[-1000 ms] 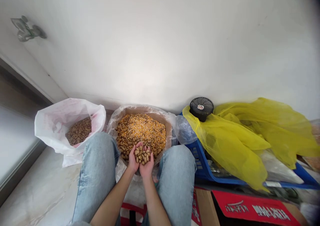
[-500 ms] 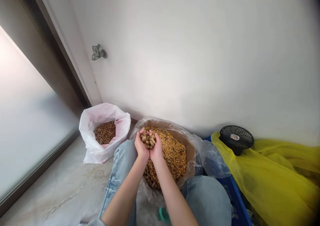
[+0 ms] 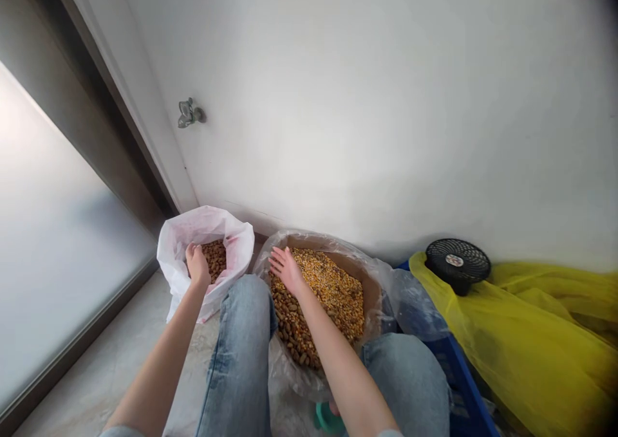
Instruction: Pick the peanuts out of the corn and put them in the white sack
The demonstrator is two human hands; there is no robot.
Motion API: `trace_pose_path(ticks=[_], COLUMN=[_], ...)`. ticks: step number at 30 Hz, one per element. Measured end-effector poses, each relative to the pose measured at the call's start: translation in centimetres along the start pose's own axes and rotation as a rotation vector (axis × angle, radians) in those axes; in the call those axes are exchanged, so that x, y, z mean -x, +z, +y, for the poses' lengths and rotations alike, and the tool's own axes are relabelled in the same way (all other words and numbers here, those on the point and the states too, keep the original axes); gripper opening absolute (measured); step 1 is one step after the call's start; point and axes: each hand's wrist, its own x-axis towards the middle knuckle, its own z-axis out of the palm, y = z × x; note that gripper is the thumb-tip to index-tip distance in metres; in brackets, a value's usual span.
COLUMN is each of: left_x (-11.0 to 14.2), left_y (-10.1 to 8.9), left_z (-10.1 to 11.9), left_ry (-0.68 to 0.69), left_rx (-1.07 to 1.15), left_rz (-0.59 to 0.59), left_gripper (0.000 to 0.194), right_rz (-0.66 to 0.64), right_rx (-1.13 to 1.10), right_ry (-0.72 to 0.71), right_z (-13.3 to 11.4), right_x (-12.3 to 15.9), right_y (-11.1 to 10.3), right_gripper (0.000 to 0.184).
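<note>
My left hand (image 3: 197,266) reaches inside the rim of a white plastic bag (image 3: 176,282). Its fingers are partly hidden but look loosely extended beside the unshelled peanuts (image 3: 216,259) in the bag. My right hand (image 3: 286,269) is open, palm tilted to the left and fingers apart, with nothing in it. It hovers over the left side of a plastic-lined cardboard box (image 3: 373,298). That box holds yellow corn kernels (image 3: 333,286), with more peanuts (image 3: 292,334) along its near left side.
To the right, yellow netting (image 3: 521,334) drapes over a blue crate (image 3: 461,385), and a black fan (image 3: 458,261) sits on it. My knees flank the box. A tap (image 3: 191,112) juts from the white wall; a frosted door (image 3: 62,250) stands left. Something green (image 3: 329,418) lies below the box.
The view swung left. My cupped hands carried peanuts leftward from the box, then parted: the left went to the white bag, the right came back over the box without peanuts.
</note>
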Motion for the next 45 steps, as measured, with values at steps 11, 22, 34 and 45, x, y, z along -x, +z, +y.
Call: trace_pose_path(ticks=[11, 22, 34, 45], left_x=[18.8, 27.8, 27.0, 26.1], left_y=[10.3, 3.5, -0.9, -1.5], left_z=[-6.1, -15.5, -14.9, -14.3], left_ry=[-0.026, 0.115, -0.088, -0.165], left_rx=[-0.161, -0.595, -0.463, -0.387], left_rz=[-0.835, -1.17, -1.01, -0.977], left_gripper=[0.023, 0.029, 0.027, 0.025], right_rz=[0.878, 0.894, 0.869, 0.882], right_rx=[-0.133, 0.138, 0.164, 0.26], right_ry=[-0.337, -0.388, -0.287, -0.248], right_z=[6.1, 11.4, 11.8, 12.2], right_x=[10.0, 9.7, 9.7, 9.8], right_y=[-19.6, -22.2, -22.9, -23.3], right_gripper=[0.024, 0.031, 0.037, 0.035])
